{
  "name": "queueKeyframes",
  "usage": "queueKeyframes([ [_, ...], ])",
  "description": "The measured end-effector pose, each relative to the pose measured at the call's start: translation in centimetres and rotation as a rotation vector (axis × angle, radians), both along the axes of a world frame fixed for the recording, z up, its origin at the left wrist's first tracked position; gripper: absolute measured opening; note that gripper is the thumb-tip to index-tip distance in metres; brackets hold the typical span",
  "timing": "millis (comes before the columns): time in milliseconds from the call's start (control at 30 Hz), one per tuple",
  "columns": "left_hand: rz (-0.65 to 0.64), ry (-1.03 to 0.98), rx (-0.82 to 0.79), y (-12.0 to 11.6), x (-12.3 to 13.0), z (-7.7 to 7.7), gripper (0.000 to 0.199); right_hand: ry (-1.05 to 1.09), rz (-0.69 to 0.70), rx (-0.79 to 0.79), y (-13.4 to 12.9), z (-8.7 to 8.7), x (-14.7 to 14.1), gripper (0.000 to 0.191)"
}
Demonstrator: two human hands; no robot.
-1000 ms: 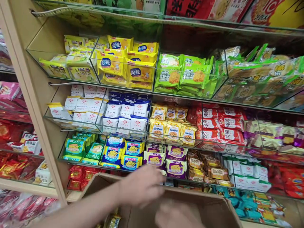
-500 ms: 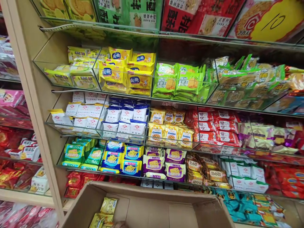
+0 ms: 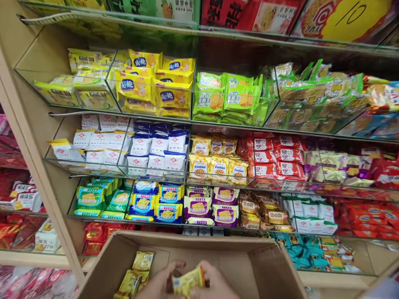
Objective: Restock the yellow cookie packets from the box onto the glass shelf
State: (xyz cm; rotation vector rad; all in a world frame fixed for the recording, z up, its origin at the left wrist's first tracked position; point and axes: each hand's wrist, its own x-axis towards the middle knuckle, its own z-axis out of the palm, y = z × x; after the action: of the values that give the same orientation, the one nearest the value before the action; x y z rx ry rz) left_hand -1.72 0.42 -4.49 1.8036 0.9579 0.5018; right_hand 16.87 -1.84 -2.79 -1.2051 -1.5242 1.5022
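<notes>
Above the cardboard box (image 3: 230, 265), my left hand (image 3: 160, 282) and my right hand (image 3: 216, 282) come together at the bottom edge. Between them is a small yellow snack packet (image 3: 188, 282), slightly blurred, with a pale label on its left side. The fingers of my right hand close on its right end. My left hand curls around its left end, partly cut off by the frame. Several more yellow packets (image 3: 143, 261) lie inside the box, left of my left hand.
Glass-fronted shelves (image 3: 193, 120) rise behind the box, filled with wrapped biscuits: yellow packs (image 3: 170, 97), green packs (image 3: 240, 95), cookie packs (image 3: 220, 168) and purple packs (image 3: 226, 214). A wooden upright (image 3: 37, 166) stands at left. Turquoise packets (image 3: 305, 251) sit low at right.
Both hands have come into view over the box with a yellow packet between them. The camera view has shifted, so the shelves appear slightly higher and further left.
</notes>
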Motion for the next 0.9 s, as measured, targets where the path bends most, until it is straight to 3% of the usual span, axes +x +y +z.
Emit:
queueKeyframes([
  [67,0.053,0.044,-0.084,-0.6,0.8,2.0,0.063,0.105,-0.066,0.004,-0.5,1.0,1.3,0.031],
  [167,0.089,0.181,-0.127,0.1,-0.4,3.2,0.054,-0.010,-0.110,0.028,-1.0,1.9,3.6,0.025],
  [233,0.124,0.318,-0.139,0.9,-2.5,2.7,0.060,-0.125,-0.108,0.021,-0.9,1.3,4.8,0.022],
  [367,0.108,0.563,-0.138,1.4,-5.8,1.1,0.109,-0.303,-0.102,-0.016,-1.2,-1.7,5.3,0.017],
  [533,0.053,0.706,-0.053,0.4,-4.3,-0.1,0.104,-0.316,-0.039,-0.058,-2.1,-4.0,3.9,0.017],
  [733,-0.004,0.585,-0.013,-1.4,-0.8,0.0,0.089,-0.240,-0.032,-0.109,-2.2,-3.8,3.8,0.022],
  [900,0.053,0.264,-0.089,-1.6,0.9,1.7,0.077,-0.047,-0.097,-0.193,-2.4,-1.6,4.2,0.031],
])
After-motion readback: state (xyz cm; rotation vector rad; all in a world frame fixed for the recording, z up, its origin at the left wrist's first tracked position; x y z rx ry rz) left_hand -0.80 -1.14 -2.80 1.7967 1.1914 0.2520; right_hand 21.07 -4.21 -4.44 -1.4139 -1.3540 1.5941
